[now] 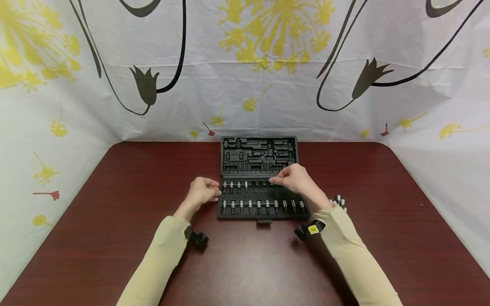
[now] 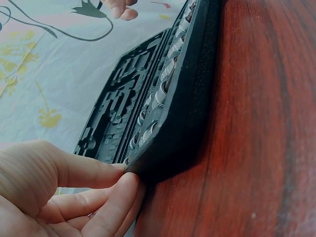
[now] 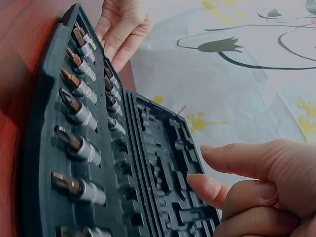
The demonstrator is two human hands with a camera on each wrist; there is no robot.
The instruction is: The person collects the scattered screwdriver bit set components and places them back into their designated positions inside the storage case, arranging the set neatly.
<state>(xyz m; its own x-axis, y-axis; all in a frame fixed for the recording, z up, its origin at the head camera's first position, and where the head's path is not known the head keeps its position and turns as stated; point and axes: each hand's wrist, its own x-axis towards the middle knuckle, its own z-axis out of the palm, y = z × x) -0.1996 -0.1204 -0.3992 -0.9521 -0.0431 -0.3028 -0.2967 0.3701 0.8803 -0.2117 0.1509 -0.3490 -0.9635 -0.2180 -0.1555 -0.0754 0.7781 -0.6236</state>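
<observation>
A black plastic case (image 1: 264, 196) lies opened on the table, its moulded lid (image 1: 245, 155) laid back towards the wall. Several bit sockets (image 1: 259, 207) fill the front row of the base; a shorter group of bit sockets (image 3: 112, 103) occupies the left part of the back row, beside bare slots (image 3: 129, 192). My left hand (image 1: 200, 190) pinches the left edge of the case between thumb and fingers. Over the right part of the back row is my right hand (image 1: 296, 178). Its thumb and forefinger stand apart with nothing between them, as the right wrist view shows.
Several loose bit sockets (image 1: 338, 198) lie on the table to the right of the case, partly hidden by my right forearm. The dark red wooden table (image 1: 134, 199) is bounded at the back and sides by a white patterned sheet (image 1: 245, 106).
</observation>
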